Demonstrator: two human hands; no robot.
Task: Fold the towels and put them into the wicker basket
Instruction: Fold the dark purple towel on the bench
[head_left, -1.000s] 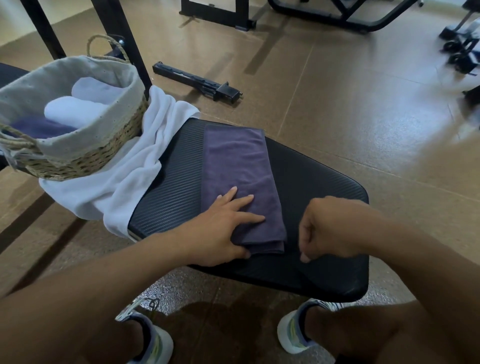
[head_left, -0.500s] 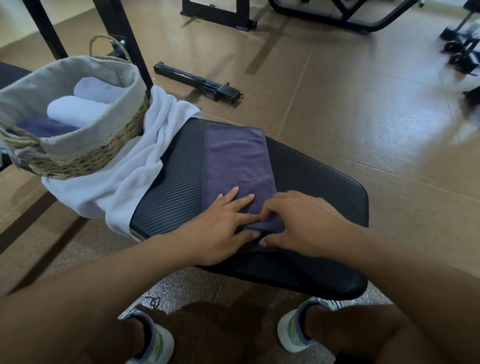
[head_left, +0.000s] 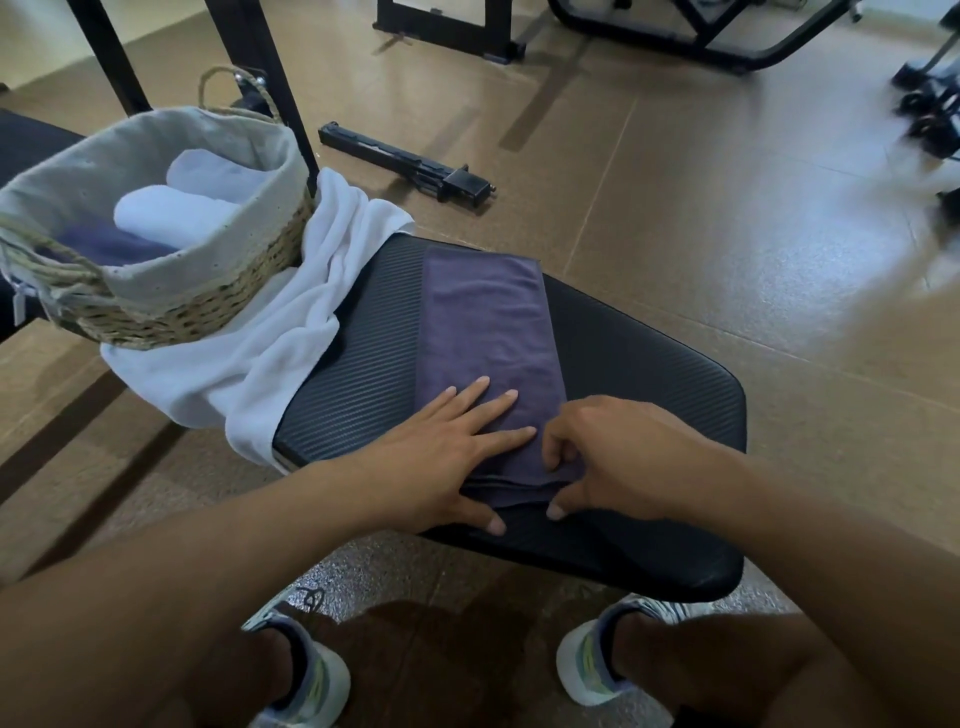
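A purple towel (head_left: 485, 322), folded into a long strip, lies on the black padded bench (head_left: 639, 374). My left hand (head_left: 447, 452) rests flat on the towel's near end with straight fingers. My right hand (head_left: 608, 457) pinches the towel's near right corner between curled fingers and thumb. To the left stands the wicker basket (head_left: 197, 306) with a grey cloth lining; it holds rolled white towels (head_left: 171, 213) and a purple one (head_left: 111, 244). An unfolded white towel (head_left: 291, 332) lies crumpled between basket and purple towel, hanging off the bench edge.
A black metal bar (head_left: 405, 166) lies on the brown floor beyond the bench. Black machine frames (head_left: 675, 41) stand at the back, and a black post (head_left: 260, 78) rises behind the basket. My two shoes (head_left: 311, 675) are under the bench's near edge.
My right hand came from the bare bench pad at the right onto the towel's near corner and now pinches it. My left hand stayed flat on the towel.
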